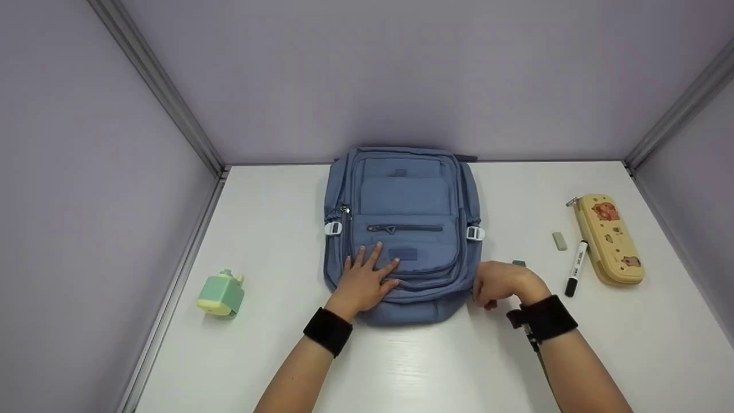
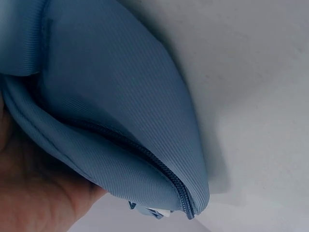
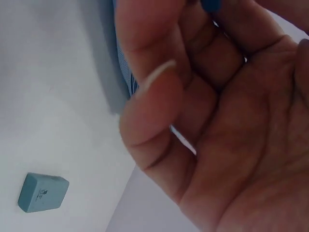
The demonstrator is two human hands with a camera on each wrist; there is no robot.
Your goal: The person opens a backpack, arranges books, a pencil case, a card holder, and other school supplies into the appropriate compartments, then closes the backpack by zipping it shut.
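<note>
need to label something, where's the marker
In the head view, the marker lies on the right of the table, just left of the yellow pencil case, near a small eraser.

Print on the marker (image 1: 577, 268) and eraser (image 3: 44, 193) is unreadable

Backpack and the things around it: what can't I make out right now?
- Inside of the backpack: head view, covered by its front.
- Blue piece in the right hand: right wrist view, cut off by the top edge.
- Print on the eraser: right wrist view, too small.
- Lettering on the marker: head view, too small.
</note>
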